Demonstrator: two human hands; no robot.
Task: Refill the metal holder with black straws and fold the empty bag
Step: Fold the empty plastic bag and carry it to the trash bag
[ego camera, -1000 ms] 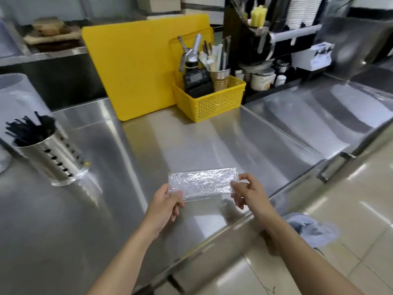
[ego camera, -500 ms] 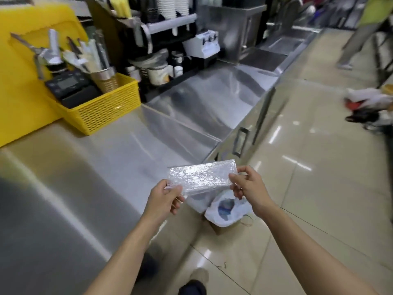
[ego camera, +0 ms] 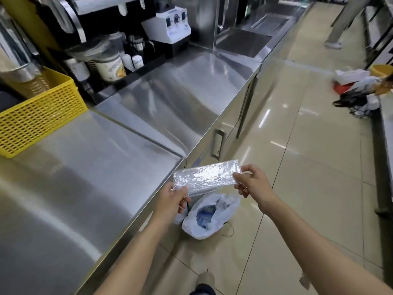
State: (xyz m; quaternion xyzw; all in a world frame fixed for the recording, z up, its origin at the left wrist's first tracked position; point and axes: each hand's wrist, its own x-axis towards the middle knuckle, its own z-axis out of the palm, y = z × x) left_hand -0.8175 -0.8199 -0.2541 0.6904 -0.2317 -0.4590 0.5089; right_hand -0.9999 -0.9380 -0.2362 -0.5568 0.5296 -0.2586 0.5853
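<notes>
Beside steel counter (ego camera: 89,171), both hands (arms outstretched) pinch folded bag (ego camera: 206,177).

A commercial drinks kitchen: long stainless steel counters (ego camera: 131,150), a white blender (ego camera: 170,26), and a tiled floor (ego camera: 308,167).
</notes>
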